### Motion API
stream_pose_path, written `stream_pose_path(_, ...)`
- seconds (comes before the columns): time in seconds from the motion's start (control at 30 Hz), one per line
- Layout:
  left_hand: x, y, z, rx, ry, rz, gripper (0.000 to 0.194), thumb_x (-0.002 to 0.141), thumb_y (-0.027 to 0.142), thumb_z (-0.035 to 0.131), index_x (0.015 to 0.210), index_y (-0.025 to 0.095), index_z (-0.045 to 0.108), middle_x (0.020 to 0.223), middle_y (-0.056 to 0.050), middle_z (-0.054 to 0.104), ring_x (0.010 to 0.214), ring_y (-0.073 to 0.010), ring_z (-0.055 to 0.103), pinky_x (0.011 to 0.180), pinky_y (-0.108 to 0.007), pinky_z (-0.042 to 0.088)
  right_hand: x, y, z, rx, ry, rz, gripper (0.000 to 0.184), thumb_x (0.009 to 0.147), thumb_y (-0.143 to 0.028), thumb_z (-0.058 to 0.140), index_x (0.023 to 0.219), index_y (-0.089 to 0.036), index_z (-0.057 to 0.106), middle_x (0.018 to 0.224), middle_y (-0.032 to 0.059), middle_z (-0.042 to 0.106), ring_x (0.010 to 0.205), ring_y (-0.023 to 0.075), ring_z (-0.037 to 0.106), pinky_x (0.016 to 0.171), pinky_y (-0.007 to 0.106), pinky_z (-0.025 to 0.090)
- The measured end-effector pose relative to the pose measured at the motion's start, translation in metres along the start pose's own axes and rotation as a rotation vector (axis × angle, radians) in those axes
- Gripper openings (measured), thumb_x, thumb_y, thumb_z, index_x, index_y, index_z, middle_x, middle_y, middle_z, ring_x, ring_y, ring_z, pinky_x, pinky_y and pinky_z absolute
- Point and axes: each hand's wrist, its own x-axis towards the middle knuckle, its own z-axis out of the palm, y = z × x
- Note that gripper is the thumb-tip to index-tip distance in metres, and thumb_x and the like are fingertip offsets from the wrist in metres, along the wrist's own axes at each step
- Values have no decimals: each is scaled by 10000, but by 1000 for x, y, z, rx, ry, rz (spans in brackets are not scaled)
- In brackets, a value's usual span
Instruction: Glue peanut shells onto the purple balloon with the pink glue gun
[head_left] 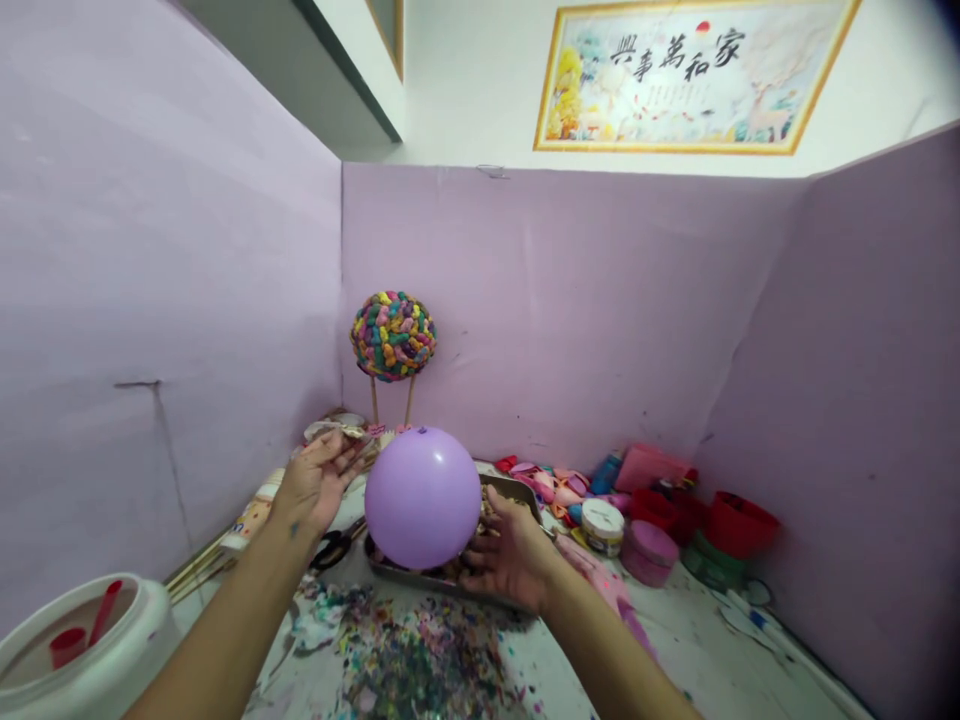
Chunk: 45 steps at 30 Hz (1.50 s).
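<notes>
A round purple balloon [422, 498] sits in the middle, in front of a dark metal tray [420, 580] that it partly hides. To its left, my left hand [319, 485] is raised with the palm turned inward and the fingers loosely apart. A pale, see-through item [341, 430] shows right behind those fingertips; whether they touch it I cannot tell. On the balloon's other side is my right hand [517, 555], fingers spread, over the tray's right part. Its fingertips lie close to the balloon, and contact is unclear. Brownish pieces, perhaps peanut shells, lie in the tray.
A multicoloured ball [393, 336] stands on sticks at the back. Black scissors [334, 548] lie left of the tray. Coloured flecks [435, 655] cover the front table. Deflated balloons [559, 488], a white-lidded jar [602, 526] and red containers [739, 525] stand right; a white bucket [142, 640] left.
</notes>
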Motion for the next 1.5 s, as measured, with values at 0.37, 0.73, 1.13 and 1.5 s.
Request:
stream_pose_path(0.37, -28, 22, -3, -33, -24, -223, 131, 719, 69, 489, 691, 150, 588, 668, -63, 648, 639, -206, 632, 599, -396, 523, -46, 21, 8, 142, -204, -312, 420, 734, -544, 503, 1009, -228, 532, 958, 67, 572, 727, 191, 569, 575, 340, 488)
stream_pose_path(0.73, -106, 18, 13, 64, -127, -501, 129, 720, 72, 488, 652, 131, 581, 660, -76, 632, 670, -223, 620, 717, -602, 433, -94, 66, -25, 111, 103, -720, 268, 681, -411, 638, 836, -228, 518, 925, 40, 606, 826, 207, 564, 660, 282, 453)
stream_pose_path(1.13, -144, 19, 22, 268, -491, -546, 32, 662, 104, 627, 656, 128, 606, 711, -43, 618, 683, -186, 583, 685, -432, 491, -112, 61, -39, -305, 111, -694, 457, 685, -474, 622, 1025, -172, 583, 1122, 99, 588, 1078, 295, 496, 883, 397, 383)
stream_pose_path(1.5, -151, 23, 21, 444, -543, -460, 119, 627, 173, 688, 721, 130, 629, 666, -14, 572, 651, -128, 520, 694, -358, 484, -135, 44, -44, -396, -311, -648, 548, 651, -331, 712, 1152, -246, 508, 1251, 85, 514, 1158, 264, 455, 1000, 452, 298)
